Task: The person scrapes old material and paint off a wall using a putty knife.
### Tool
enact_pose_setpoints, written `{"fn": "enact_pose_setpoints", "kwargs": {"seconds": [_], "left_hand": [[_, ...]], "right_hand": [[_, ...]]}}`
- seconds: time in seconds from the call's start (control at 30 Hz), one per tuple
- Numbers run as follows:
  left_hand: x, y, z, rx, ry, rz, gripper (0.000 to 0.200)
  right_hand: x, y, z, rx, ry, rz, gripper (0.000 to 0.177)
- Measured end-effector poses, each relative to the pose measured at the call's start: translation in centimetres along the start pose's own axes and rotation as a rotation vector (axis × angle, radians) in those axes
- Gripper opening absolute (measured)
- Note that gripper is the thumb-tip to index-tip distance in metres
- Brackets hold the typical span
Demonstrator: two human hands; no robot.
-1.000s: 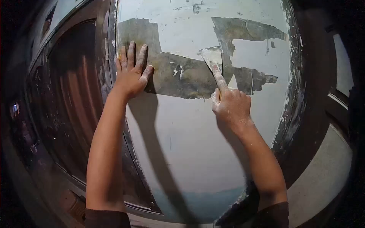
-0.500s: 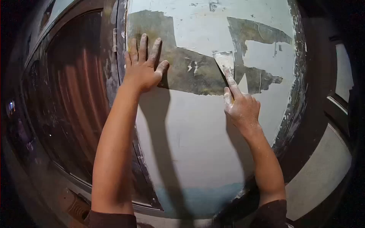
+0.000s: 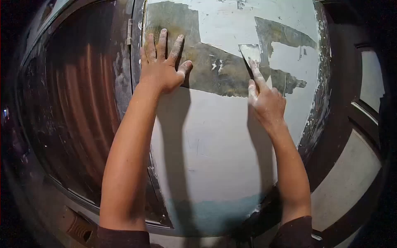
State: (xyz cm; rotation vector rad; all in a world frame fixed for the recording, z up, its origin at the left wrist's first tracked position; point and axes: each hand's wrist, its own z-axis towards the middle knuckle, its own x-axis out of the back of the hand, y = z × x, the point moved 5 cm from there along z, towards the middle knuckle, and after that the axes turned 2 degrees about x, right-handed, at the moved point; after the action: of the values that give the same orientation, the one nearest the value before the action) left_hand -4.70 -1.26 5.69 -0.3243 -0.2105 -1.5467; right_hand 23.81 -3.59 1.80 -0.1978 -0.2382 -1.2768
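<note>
My left hand lies against the upper left of the wall panel, fingers spread and dusted white, holding nothing. A putty knife is gripped in my right hand, with the index finger stretched along its blade. The blade's wide edge points up and touches the panel near the border between white coating and a bare patch. That patch is grey-brown and runs between both hands. Smooth pale coating covers the panel below it. The knife's handle is hidden in my palm.
On the left stands a dark frame with a hinge and reddish-brown folds behind it. Chipped dark trim borders the panel's right side. Farther right are pale inset panels. A brown perforated object lies at the lower left.
The panel appears slightly higher and farther right in view. Both hands also appear a little higher and farther right. My right hand still holds the knife, and my left hand stays spread on the panel.
</note>
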Motion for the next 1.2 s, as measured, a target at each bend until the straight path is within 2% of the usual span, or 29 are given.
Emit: {"fn": "enact_pose_setpoints", "kwargs": {"seconds": [0.17, 0.23, 0.37, 0.43, 0.57, 0.67, 0.8, 0.87, 0.93, 1.0, 1.07, 1.13, 1.2], "left_hand": [[-0.1, 0.1, 0.0, -0.022, 0.014, 0.004, 0.079], [0.1, 0.2, 0.0, 0.001, -0.049, 0.006, 0.08], [0.0, 0.2, -0.1, -0.01, -0.035, -0.023, 0.08], [0.3, 0.2, 0.1, 0.004, -0.05, -0.021, 0.08], [0.1, 0.2, 0.2, 0.002, -0.068, 0.009, 0.08], [-0.2, 0.1, 0.3, -0.003, -0.059, -0.002, 0.081], [-0.2, 0.0, 0.2, -0.01, -0.037, -0.03, 0.08], [-0.4, -0.2, 0.2, -0.031, -0.008, -0.057, 0.081], [-0.6, -0.2, 0.2, -0.029, -0.006, -0.054, 0.081], [-0.5, -0.2, 0.2, -0.028, -0.006, -0.054, 0.081], [-0.3, 0.0, 0.1, -0.031, -0.012, -0.057, 0.081], [-0.1, 0.0, 0.2, -0.007, -0.042, -0.04, 0.08], [-0.1, 0.0, 0.1, -0.008, -0.04, -0.043, 0.08]], "right_hand": [[1.6, 0.2, 6.3, 0.021, 0.046, -0.067, 0.053], [2.0, 0.2, 6.6, 0.051, 0.088, -0.034, 0.052], [0.7, -0.6, -0.5, 0.008, -0.087, -0.044, 0.059], [0.3, -0.8, -1.6, -0.067, -0.143, -0.028, 0.061], [1.7, -1.9, 3.6, -0.026, -0.001, 0.075, 0.051], [1.7, -1.8, 6.2, -0.069, -0.02, 0.044, 0.051], [0.9, -2.8, 0.8, -0.036, -0.024, 0.063, 0.055], [0.4, -3.2, -1.5, -0.177, -0.319, 0.047, 0.058], [0.7, -3.3, -0.4, -0.16, -0.317, 0.008, 0.058], [1.5, -3.1, 3.2, -0.053, -0.074, 0.011, 0.055], [2.6, -2.7, 5.8, -0.13, -0.085, 0.068, 0.045], [1.9, -1.7, 5.8, -0.114, -0.076, 0.017, 0.046], [1.4, -1.7, 2.3, -0.073, -0.072, -0.007, 0.056]]}}
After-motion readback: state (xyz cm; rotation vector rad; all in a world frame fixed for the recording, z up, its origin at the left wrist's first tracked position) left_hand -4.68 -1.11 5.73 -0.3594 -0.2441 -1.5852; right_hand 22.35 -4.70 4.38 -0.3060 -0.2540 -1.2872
